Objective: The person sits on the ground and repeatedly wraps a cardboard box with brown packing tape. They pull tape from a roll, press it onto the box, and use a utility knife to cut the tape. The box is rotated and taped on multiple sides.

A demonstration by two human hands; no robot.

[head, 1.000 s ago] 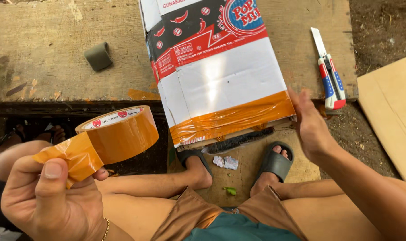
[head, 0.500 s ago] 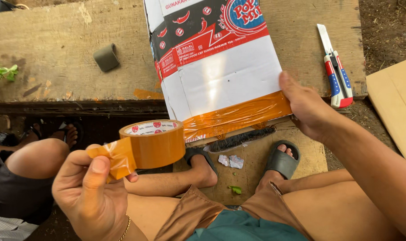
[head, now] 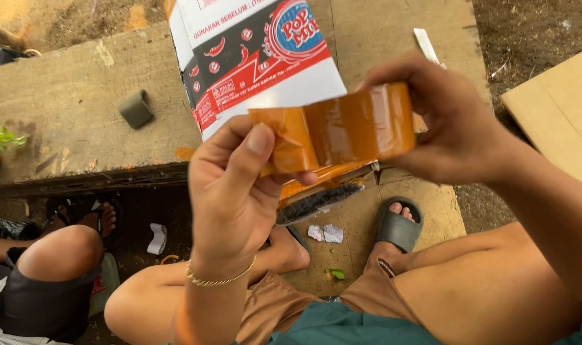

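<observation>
Above the near edge of the counter [head: 80,137], both hands hold a roll of brown packing tape [head: 361,124] up in front of the camera. The right hand [head: 454,118] is closed around the roll, fingers arched over its top and thumb beneath. The left hand [head: 233,191] pinches the loose tape end [head: 284,137] between thumb and fingers, pulled a short way off the roll. Behind them a printed cardboard box [head: 252,64] lies on the counter, its lower end jutting past the near edge and already banded with brown tape.

The roll looks light and rigid, a stiff ring that should bear a firm squeeze, so its outer face and core are the safe places to grip. The free end is thin, floppy and sticky on one face; it probably wants holding at the very tip, kept taut, or it may fold onto itself. A small grey roll [head: 136,108] lies toward the counter's left side, and a utility knife [head: 426,43] near its right edge.
</observation>
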